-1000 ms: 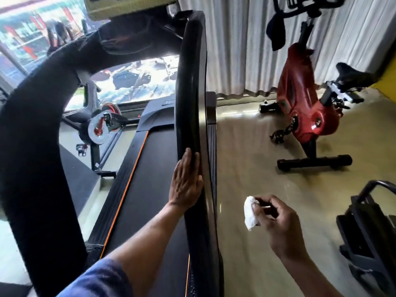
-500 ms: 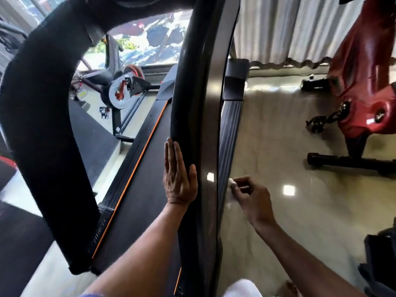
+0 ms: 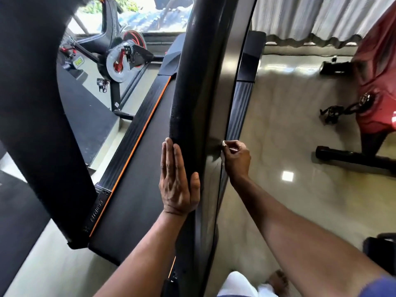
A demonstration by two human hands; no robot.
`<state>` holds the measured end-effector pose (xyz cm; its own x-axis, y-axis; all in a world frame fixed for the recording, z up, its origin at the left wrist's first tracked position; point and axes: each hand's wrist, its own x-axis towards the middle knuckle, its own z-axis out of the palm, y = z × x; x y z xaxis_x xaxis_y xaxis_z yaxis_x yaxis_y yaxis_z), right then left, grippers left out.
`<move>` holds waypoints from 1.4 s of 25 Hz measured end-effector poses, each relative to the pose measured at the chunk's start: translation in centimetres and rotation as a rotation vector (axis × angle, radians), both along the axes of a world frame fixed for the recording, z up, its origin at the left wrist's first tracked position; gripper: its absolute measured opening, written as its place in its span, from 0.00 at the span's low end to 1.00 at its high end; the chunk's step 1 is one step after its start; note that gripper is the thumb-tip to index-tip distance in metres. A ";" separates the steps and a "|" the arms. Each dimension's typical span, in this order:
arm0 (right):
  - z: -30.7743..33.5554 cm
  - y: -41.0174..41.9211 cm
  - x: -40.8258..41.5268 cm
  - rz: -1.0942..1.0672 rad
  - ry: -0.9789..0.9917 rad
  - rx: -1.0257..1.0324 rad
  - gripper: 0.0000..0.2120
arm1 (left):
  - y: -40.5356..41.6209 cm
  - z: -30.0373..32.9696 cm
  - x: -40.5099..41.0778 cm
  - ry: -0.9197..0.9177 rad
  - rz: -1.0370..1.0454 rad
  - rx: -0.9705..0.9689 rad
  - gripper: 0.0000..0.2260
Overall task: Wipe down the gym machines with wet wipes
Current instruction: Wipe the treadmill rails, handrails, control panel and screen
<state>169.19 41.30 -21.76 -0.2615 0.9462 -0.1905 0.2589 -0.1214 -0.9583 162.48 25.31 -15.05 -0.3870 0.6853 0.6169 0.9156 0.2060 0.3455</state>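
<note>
Against the outer face of the treadmill's right side rail (image 3: pixel 216 116), the right hand (image 3: pixel 236 156) now presses the wet wipe (image 3: pixel 223 143). One second ago that hand hung in open air to the right of the rail, well apart from it, with the wipe showing as a white wad; half a second ago it had closed most of the gap. Now only a small white corner of the wipe shows, pinched in the fingertips and touching the rail's glossy side.

Left hand (image 3: pixel 177 187): flat, fingers straight, resting against the foam-padded inner part of the same rail, thumb on the rail's near face. Its place on the rail matches both earlier pictures. Grip summary: left released and pressing; right grasping the wipe.

Judgement: approach is done, contact made; wiping of this rail is at its start. A stroke along the rail's length is the likely next need, with the left hand steadying.

Surroundings:
- treadmill belt (image 3: pixel 137 172) with orange edge stripe, left of the rail
- second broad black upright (image 3: pixel 40 108) at far left
- black spin bike (image 3: pixel 120 61) beyond, by the window
- red exercise bike (image 3: pixel 377 86) on the glossy floor (image 3: pixel 300 146) at right, curtain (image 3: pixel 321 18) behind

Nothing lies between the wipe and the rail. The red bike's base bar stands well apart from the working arm. Remaining machines look untouched by the wipe at this moment.
</note>
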 end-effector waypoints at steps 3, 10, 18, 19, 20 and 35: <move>0.0 -1.1 0.8 0.015 0.019 -0.090 0.03 | 0.1 -0.1 0.0 -0.001 -0.001 0.002 0.30; 6.7 -14.2 6.1 0.364 0.396 -0.083 0.25 | 0.2 -0.1 0.0 -0.015 0.007 0.012 0.30; 2.7 -2.9 0.4 0.255 0.357 -0.357 0.46 | 0.1 -0.2 -0.1 0.015 -0.023 0.007 0.31; 3.3 -4.7 1.3 0.272 0.426 -0.385 0.43 | 0.1 -0.2 -0.1 0.013 -0.022 0.004 0.31; 4.4 -7.3 2.6 0.310 0.497 -0.394 0.36 | 0.0 -0.4 -0.2 0.010 -0.021 0.000 0.31; 9.2 -10.1 4.7 0.452 0.536 -0.199 0.29 | 0.0 3.6 -0.8 -0.081 -0.029 -0.024 0.28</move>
